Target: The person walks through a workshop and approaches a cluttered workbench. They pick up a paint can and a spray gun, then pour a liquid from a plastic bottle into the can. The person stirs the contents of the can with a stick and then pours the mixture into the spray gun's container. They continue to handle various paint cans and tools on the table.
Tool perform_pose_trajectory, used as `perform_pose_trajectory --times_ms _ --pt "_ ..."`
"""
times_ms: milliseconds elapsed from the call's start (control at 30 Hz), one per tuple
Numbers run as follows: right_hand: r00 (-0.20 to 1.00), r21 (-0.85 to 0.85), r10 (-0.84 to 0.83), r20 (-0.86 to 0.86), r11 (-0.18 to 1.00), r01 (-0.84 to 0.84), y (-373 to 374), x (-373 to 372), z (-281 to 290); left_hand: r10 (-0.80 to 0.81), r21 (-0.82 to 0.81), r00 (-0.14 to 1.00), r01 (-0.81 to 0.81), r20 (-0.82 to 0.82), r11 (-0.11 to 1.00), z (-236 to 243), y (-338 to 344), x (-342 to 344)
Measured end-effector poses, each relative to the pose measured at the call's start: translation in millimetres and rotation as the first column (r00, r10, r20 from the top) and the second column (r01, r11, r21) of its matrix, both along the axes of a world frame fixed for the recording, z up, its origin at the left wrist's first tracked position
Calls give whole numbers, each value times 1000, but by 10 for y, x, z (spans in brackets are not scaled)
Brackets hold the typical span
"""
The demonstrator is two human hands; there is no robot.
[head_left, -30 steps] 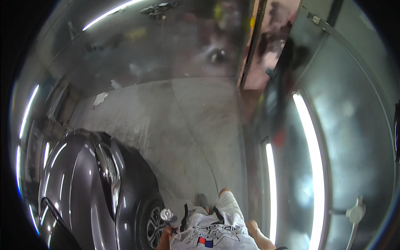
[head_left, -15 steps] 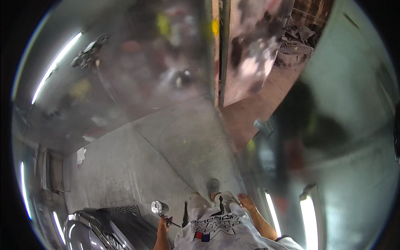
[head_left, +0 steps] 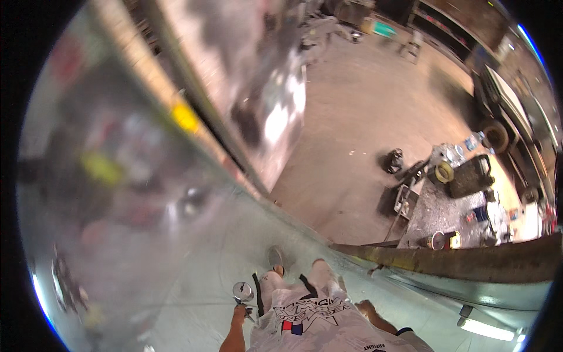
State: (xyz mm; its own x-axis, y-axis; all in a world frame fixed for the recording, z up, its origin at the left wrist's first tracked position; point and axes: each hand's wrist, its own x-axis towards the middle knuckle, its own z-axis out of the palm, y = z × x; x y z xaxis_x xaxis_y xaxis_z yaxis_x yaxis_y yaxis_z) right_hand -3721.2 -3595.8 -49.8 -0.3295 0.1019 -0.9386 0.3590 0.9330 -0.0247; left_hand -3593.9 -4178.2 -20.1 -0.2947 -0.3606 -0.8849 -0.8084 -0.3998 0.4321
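My left hand (head_left: 240, 312) is closed around a spray gun (head_left: 243, 290) with a round silver cup, held low beside my left leg. The cup stands above my fist; the gun's body is small and partly hidden by my fingers. On the other side, my right hand (head_left: 365, 308) hangs near my right thigh, away from any object. Blur and its small size hide how its fingers lie.
A paint-smeared door panel (head_left: 264, 111) stands ajar ahead. Beyond the doorway, a cluttered bench (head_left: 431, 214) holds a dark jerrycan (head_left: 471, 177), a tape roll (head_left: 444, 172) and several cans. A lit tube lamp (head_left: 488, 330) is at lower right.
My view has turned right, so the doorway, room and bench now show, and the dark car body at lower left has left the picture. The spray gun stays in my left hand.
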Motion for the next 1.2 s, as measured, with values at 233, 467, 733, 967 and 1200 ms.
perform_pose_trajectory --times_ms 233,467,733,967,1200 --pt "733 -126 -680 20 725 677 -1474 -81 704 -496 -83 863 504 97 860 174 -1249 -2666" --pt "393 -293 -917 -62 393 872 -2262 -1012 450 -599 -21 794 603 103 797 346 -1045 -5085" --pt "-103 -403 -987 -126 -44 914 -2157 -2756 265 -716 34 678 722 166 691 647 -79 -7181" --pt "-232 -232 -944 -233 -178 956 -1415 -4655 -254 -789 39 582 800 196 599 -389 687 -9120" --pt "-137 -607 -984 -114 -40 794 -690 -6764 -1582 -725 33 652 738 223 674 -1426 1693 -11606"
